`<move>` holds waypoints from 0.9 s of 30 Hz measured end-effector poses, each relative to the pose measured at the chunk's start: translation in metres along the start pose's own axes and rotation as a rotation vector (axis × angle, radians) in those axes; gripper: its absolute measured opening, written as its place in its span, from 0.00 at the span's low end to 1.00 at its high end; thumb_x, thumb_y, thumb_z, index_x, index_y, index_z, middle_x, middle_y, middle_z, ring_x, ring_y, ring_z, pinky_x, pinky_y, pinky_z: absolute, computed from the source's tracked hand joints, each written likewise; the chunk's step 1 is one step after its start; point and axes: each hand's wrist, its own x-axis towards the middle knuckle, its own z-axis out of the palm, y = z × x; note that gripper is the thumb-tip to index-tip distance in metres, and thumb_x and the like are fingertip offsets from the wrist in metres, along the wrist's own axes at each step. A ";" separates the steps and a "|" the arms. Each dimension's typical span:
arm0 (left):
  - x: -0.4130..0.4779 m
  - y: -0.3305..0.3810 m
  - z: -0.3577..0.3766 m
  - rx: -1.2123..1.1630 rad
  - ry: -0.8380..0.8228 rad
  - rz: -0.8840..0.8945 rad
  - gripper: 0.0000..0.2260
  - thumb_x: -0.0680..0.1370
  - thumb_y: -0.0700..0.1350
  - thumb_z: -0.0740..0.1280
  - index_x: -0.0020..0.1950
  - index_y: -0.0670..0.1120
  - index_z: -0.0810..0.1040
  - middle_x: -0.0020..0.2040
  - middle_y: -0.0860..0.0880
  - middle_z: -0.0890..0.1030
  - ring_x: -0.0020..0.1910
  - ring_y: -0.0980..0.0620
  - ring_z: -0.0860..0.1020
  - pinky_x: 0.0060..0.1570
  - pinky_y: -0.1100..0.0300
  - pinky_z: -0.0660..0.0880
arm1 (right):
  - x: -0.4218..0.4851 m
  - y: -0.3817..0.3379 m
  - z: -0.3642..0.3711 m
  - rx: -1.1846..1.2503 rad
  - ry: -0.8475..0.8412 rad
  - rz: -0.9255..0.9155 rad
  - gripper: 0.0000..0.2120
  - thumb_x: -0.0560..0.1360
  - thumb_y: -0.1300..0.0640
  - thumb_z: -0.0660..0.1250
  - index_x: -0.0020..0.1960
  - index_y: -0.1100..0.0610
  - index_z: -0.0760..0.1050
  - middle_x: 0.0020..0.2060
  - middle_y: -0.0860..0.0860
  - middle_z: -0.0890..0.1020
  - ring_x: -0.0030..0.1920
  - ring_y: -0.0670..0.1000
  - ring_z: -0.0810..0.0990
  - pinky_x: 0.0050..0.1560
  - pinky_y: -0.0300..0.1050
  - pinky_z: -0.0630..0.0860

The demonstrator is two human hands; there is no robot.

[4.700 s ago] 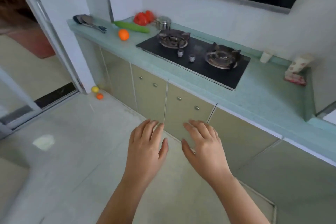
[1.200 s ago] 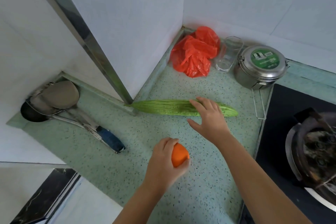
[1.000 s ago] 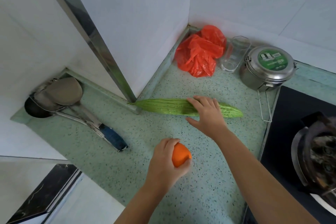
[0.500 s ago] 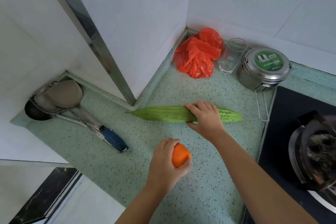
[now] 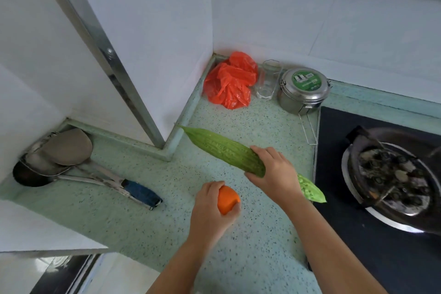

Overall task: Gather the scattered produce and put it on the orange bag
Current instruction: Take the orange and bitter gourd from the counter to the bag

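Part of the bitter gourd (image 5: 226,150) is hidden under the right hand (image 5: 274,174), clamped round it toward the tip by the counter's (image 5: 250,246) right edge, long axis slanted back-left to the wall corner, and the orange (image 5: 226,199) is half-covered in the left hand's (image 5: 210,212) grip, well apart from the orange bag (image 5: 230,81) in the back corner.

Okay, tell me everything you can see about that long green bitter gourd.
The bitter gourd is long and slim, with bright green, bumpy, ridged skin, tapering to a point at each end. It lies diagonally over the speckled green countertop. The right hand grips it past its middle, fingers curled over the top. Its far tip points toward the wall corner; its paler near tip sticks out beyond the hand at the edge of the black stove. Whether it is lifted cannot be told.
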 end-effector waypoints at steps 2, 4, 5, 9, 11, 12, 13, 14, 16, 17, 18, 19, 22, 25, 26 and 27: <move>0.001 -0.002 -0.002 0.012 -0.031 0.018 0.28 0.69 0.55 0.70 0.66 0.50 0.67 0.62 0.51 0.69 0.58 0.54 0.68 0.52 0.61 0.69 | -0.012 -0.006 -0.006 0.056 -0.012 0.084 0.30 0.68 0.49 0.71 0.67 0.52 0.67 0.54 0.51 0.76 0.53 0.53 0.75 0.50 0.49 0.73; 0.001 -0.004 -0.004 0.013 -0.073 0.024 0.28 0.70 0.55 0.70 0.67 0.50 0.66 0.63 0.51 0.68 0.58 0.53 0.68 0.52 0.60 0.71 | -0.024 -0.011 -0.010 0.092 -0.017 0.159 0.30 0.69 0.48 0.70 0.68 0.50 0.65 0.56 0.50 0.75 0.54 0.52 0.74 0.51 0.48 0.73; 0.001 -0.005 -0.006 0.011 -0.094 0.035 0.28 0.70 0.55 0.70 0.67 0.50 0.65 0.63 0.50 0.68 0.59 0.53 0.68 0.52 0.59 0.71 | -0.031 -0.015 -0.012 0.102 -0.014 0.196 0.30 0.69 0.47 0.70 0.68 0.49 0.65 0.57 0.49 0.75 0.54 0.51 0.74 0.51 0.47 0.73; 0.001 -0.011 -0.014 -0.002 -0.172 0.085 0.28 0.70 0.54 0.70 0.67 0.50 0.65 0.63 0.49 0.67 0.58 0.51 0.69 0.52 0.56 0.72 | -0.057 -0.031 -0.018 0.111 0.024 0.297 0.30 0.70 0.46 0.69 0.69 0.48 0.63 0.57 0.48 0.74 0.54 0.50 0.74 0.50 0.46 0.73; 0.000 -0.014 -0.018 -0.047 -0.202 0.083 0.28 0.70 0.54 0.71 0.66 0.51 0.64 0.62 0.50 0.67 0.56 0.51 0.70 0.51 0.56 0.72 | -0.070 -0.040 -0.019 0.115 0.047 0.344 0.31 0.70 0.46 0.69 0.69 0.48 0.63 0.57 0.47 0.74 0.55 0.50 0.74 0.50 0.45 0.73; -0.001 -0.015 -0.021 -0.083 -0.213 0.073 0.28 0.70 0.54 0.71 0.66 0.52 0.64 0.62 0.50 0.67 0.55 0.51 0.70 0.50 0.57 0.72 | -0.076 -0.045 -0.020 0.115 0.055 0.366 0.31 0.69 0.46 0.69 0.69 0.47 0.63 0.57 0.47 0.74 0.55 0.50 0.74 0.50 0.44 0.73; -0.002 -0.015 -0.024 -0.122 -0.221 0.064 0.28 0.70 0.54 0.71 0.66 0.53 0.64 0.61 0.50 0.67 0.53 0.52 0.71 0.48 0.59 0.71 | -0.082 -0.051 -0.020 0.115 0.065 0.385 0.31 0.69 0.46 0.70 0.69 0.47 0.63 0.57 0.47 0.74 0.55 0.50 0.74 0.49 0.43 0.72; -0.002 -0.016 -0.026 -0.157 -0.232 0.056 0.27 0.70 0.54 0.71 0.65 0.53 0.64 0.60 0.50 0.68 0.52 0.52 0.72 0.47 0.61 0.70 | -0.088 -0.056 -0.021 0.115 0.078 0.404 0.30 0.69 0.46 0.70 0.69 0.47 0.63 0.57 0.46 0.74 0.55 0.50 0.74 0.48 0.41 0.71; -0.001 -0.019 -0.029 -0.192 -0.260 0.046 0.27 0.70 0.53 0.72 0.65 0.53 0.65 0.59 0.49 0.69 0.50 0.52 0.72 0.46 0.59 0.73 | -0.100 -0.065 -0.024 0.110 0.117 0.448 0.30 0.69 0.46 0.70 0.68 0.47 0.63 0.57 0.46 0.74 0.55 0.49 0.74 0.48 0.40 0.70; -0.001 -0.020 -0.031 -0.197 -0.276 0.042 0.28 0.69 0.53 0.72 0.65 0.53 0.65 0.59 0.49 0.69 0.50 0.51 0.73 0.47 0.57 0.75 | -0.106 -0.068 -0.026 0.108 0.142 0.476 0.30 0.69 0.46 0.70 0.68 0.47 0.64 0.57 0.46 0.74 0.55 0.49 0.74 0.48 0.40 0.70; -0.001 -0.020 -0.032 -0.205 -0.293 0.039 0.28 0.69 0.53 0.73 0.65 0.52 0.65 0.59 0.48 0.69 0.50 0.51 0.73 0.48 0.55 0.76 | -0.113 -0.072 -0.029 0.112 0.170 0.508 0.30 0.69 0.46 0.70 0.68 0.47 0.64 0.57 0.46 0.74 0.54 0.48 0.74 0.48 0.40 0.70; -0.001 -0.018 -0.034 -0.222 -0.307 0.037 0.28 0.70 0.53 0.73 0.66 0.51 0.65 0.59 0.49 0.69 0.50 0.51 0.73 0.48 0.55 0.76 | -0.120 -0.074 -0.031 0.118 0.200 0.540 0.30 0.69 0.46 0.70 0.68 0.47 0.64 0.57 0.45 0.74 0.54 0.48 0.74 0.47 0.40 0.70; -0.005 -0.009 -0.039 -0.291 -0.339 0.051 0.31 0.69 0.52 0.73 0.67 0.48 0.65 0.59 0.49 0.69 0.51 0.50 0.73 0.46 0.57 0.73 | -0.142 -0.080 -0.043 0.103 0.274 0.634 0.29 0.69 0.47 0.70 0.68 0.47 0.64 0.57 0.46 0.74 0.53 0.48 0.74 0.45 0.42 0.70; -0.015 0.009 -0.043 -0.352 -0.394 0.127 0.31 0.69 0.52 0.73 0.67 0.49 0.64 0.60 0.49 0.70 0.52 0.49 0.73 0.47 0.58 0.71 | -0.164 -0.084 -0.056 0.084 0.343 0.714 0.29 0.70 0.48 0.70 0.68 0.46 0.64 0.56 0.46 0.74 0.51 0.48 0.73 0.43 0.41 0.68; -0.019 0.016 -0.044 -0.365 -0.417 0.161 0.31 0.69 0.53 0.73 0.67 0.49 0.64 0.60 0.49 0.70 0.52 0.49 0.73 0.47 0.57 0.72 | -0.172 -0.085 -0.061 0.083 0.370 0.736 0.29 0.70 0.48 0.70 0.68 0.46 0.64 0.56 0.46 0.74 0.50 0.47 0.73 0.43 0.42 0.68; -0.024 0.025 -0.046 -0.380 -0.443 0.197 0.30 0.69 0.54 0.72 0.67 0.50 0.64 0.61 0.49 0.70 0.53 0.49 0.72 0.48 0.57 0.72 | -0.180 -0.086 -0.066 0.081 0.401 0.755 0.29 0.69 0.48 0.70 0.68 0.46 0.64 0.56 0.46 0.74 0.49 0.46 0.72 0.43 0.42 0.68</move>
